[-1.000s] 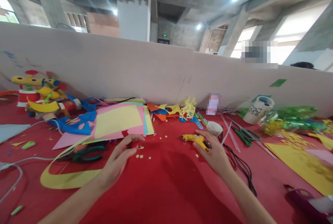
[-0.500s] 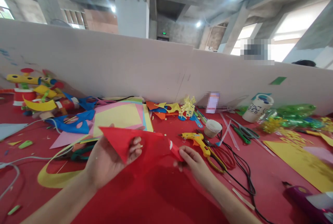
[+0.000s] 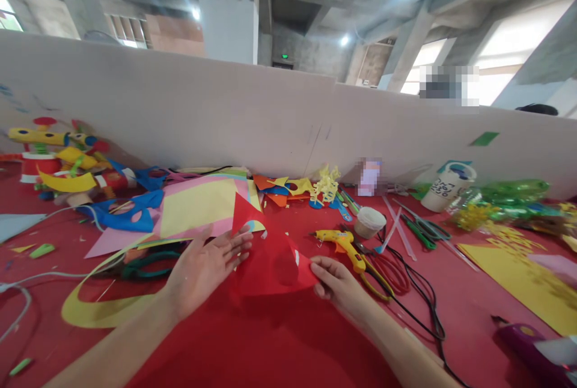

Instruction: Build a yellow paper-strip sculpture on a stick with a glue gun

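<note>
A red sheet (image 3: 265, 265) with a pointed upper corner hangs between my hands above the red tabletop. It looks like craft paper or thin foam and has cut gaps in it. My right hand (image 3: 336, 280) pinches its right edge between thumb and fingers. Palm up, my left hand (image 3: 202, 268) is open with fingers stretched toward the sheet's left edge; whether the fingertips touch it I cannot tell. Beyond the sheet lie stacked yellow and pink sheets (image 3: 201, 205). A yellow glue gun (image 3: 340, 242) lies just past my right hand.
Dark green-handled scissors (image 3: 151, 263) and a curved yellow strip (image 3: 108, 310) lie by my left forearm. Right of the glue gun are a white cup (image 3: 369, 223), black cables (image 3: 428, 292) and a purple tool (image 3: 527, 340). A white partition (image 3: 225, 118) stands behind the table.
My left hand has let go of the red sheet and its fingers have opened out. The sheet's pointed corner has swung right and upward. My right hand keeps its pinch.
</note>
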Demonstrator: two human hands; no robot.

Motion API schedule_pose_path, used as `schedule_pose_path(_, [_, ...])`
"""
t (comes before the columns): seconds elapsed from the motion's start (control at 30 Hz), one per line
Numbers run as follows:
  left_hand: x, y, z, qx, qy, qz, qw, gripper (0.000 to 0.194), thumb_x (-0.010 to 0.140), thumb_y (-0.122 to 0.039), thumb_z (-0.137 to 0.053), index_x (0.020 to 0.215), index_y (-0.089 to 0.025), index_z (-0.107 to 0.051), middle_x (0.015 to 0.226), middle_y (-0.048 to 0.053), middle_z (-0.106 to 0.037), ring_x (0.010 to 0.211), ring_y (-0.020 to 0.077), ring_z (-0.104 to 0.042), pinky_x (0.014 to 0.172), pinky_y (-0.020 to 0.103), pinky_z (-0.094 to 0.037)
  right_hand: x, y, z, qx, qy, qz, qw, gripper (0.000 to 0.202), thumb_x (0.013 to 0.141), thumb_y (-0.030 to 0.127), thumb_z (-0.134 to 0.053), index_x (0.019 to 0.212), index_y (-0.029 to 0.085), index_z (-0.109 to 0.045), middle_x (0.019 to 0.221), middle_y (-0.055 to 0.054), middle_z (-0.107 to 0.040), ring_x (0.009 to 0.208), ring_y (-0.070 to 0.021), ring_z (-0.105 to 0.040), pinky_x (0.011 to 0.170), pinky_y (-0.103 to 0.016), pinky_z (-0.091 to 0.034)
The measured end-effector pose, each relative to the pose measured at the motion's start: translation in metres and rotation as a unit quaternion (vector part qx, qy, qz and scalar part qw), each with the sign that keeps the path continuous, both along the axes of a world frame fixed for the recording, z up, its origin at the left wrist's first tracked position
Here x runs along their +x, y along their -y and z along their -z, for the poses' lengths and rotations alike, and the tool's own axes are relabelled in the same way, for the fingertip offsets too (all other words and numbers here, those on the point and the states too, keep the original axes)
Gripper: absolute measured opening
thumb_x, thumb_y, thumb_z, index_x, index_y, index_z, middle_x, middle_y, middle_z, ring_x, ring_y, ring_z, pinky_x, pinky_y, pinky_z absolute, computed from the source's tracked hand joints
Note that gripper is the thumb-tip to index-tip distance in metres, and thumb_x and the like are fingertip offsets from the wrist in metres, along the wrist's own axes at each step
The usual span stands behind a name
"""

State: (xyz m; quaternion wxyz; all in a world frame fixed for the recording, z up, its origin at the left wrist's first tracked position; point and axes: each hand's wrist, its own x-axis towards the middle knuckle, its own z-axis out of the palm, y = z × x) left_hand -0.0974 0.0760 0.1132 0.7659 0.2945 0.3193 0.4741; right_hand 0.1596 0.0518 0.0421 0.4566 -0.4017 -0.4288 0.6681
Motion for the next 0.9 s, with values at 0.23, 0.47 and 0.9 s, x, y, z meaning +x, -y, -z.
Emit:
schedule_pose_path(0.23, [0.004, 0.0, 0.02, 0.085, -0.14, 0.007, 0.986, 0.034, 0.082, -0.045, -0.046, 0.09, -0.016, -0.062, 0.119, 0.012, -0.059, 0.118, 0.0258, -0.047, 0.105, 0.041, -0.027, -0.003, 0.006, -0.001, 0.003, 0.063, -0.06, 0.996, 0.034, 0.074, 0.049, -0.061, 0.078, 0.015, -0.057, 0.047, 0.007, -0.048, 0.039, -0.0034, -0.038, 0.041, -0.016, -0.025])
schedule_pose_path(0.47, [0.016, 0.013, 0.045, 0.223, -0.315, 0.115, 0.915, 0.067, 0.067, -0.052, -0.063, 0.12, -0.021, -0.038, 0.12, 0.018, -0.055, 0.115, 0.0294, -0.049, 0.097, 0.048, -0.034, -0.016, 0.011, -0.005, 0.043, 0.135, -0.096, 0.985, 0.044, 0.076, 0.055, -0.054, 0.093, 0.014, -0.057, 0.05, 0.005, -0.053, 0.042, -0.0064, -0.046, 0.045, -0.018, -0.036])
schedule_pose_path(0.9, [0.034, 0.044, 0.043, 0.325, -0.491, 0.157, 0.793, 0.057, 0.063, -0.024, -0.065, 0.119, -0.026, -0.054, 0.118, 0.007, -0.06, 0.103, 0.0255, -0.056, 0.092, 0.038, -0.042, -0.029, 0.027, -0.007, 0.168, 0.299, -0.069, 0.937, 0.017, 0.077, 0.034, -0.059, 0.086, 0.02, -0.058, 0.076, -0.001, -0.063, 0.065, -0.0144, -0.058, 0.058, -0.023, -0.042])
